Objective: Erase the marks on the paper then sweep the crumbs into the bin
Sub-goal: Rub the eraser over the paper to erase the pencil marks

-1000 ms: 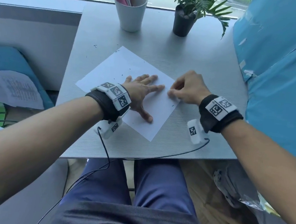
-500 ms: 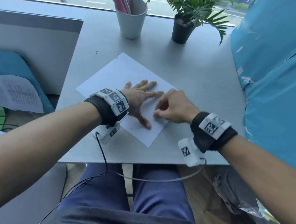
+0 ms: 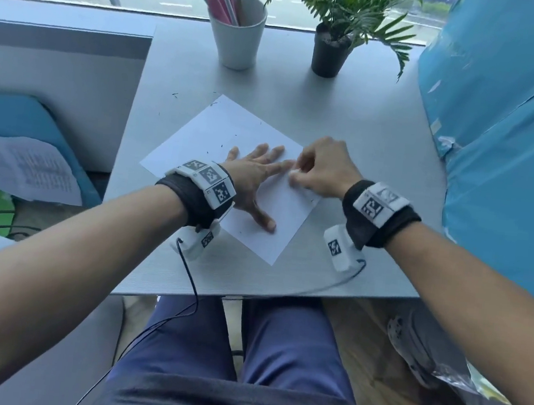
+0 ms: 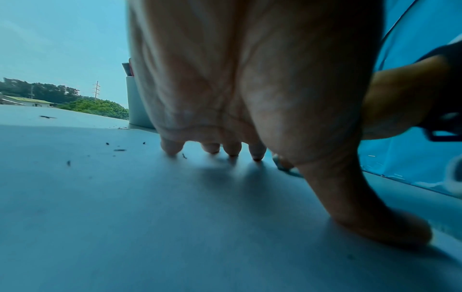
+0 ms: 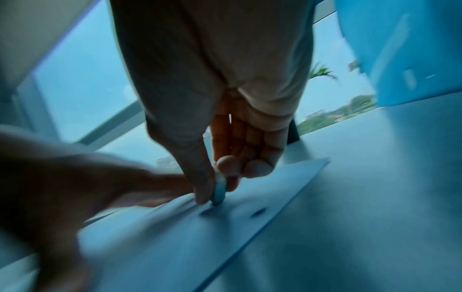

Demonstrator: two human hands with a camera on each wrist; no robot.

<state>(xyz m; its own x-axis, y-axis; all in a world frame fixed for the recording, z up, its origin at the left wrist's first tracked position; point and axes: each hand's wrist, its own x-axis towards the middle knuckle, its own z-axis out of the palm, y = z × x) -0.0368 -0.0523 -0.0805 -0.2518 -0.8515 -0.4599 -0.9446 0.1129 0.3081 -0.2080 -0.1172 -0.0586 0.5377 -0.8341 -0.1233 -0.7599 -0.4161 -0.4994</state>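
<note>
left hand [image 3: 253, 181] flat on the paper [image 3: 220, 131], fingers straight and spread, thumb splayed toward the near edge of the worktop [image 3: 364, 140]; the left wrist view shows the fingertips [image 4: 172, 150] and thumb pressing down on the sheet, nothing held. right hand [image 3: 321, 171] just beside the left fingertips, curled, pinching a small eraser [image 5: 219, 192] between thumb and forefinger, with the eraser's lower end touching the paper near the sheet's right edge. the right wrist view is motion-blurred; a couple of dark marks [image 5: 258, 213] show on the paper close to the eraser. the paper lies rotated, roughly mid-worktop, its near corner pointing toward the near edge. dark crumbs [image 3: 175, 94] are scattered on the far-left part of the sheet and on the bare worktop past its far corner, toward the left edge. a white cup of pens [image 3: 238, 36] and a potted plant [image 3: 329, 52] sit along the far edge, well apart from the paper. cannot tell where the bin is.
</note>
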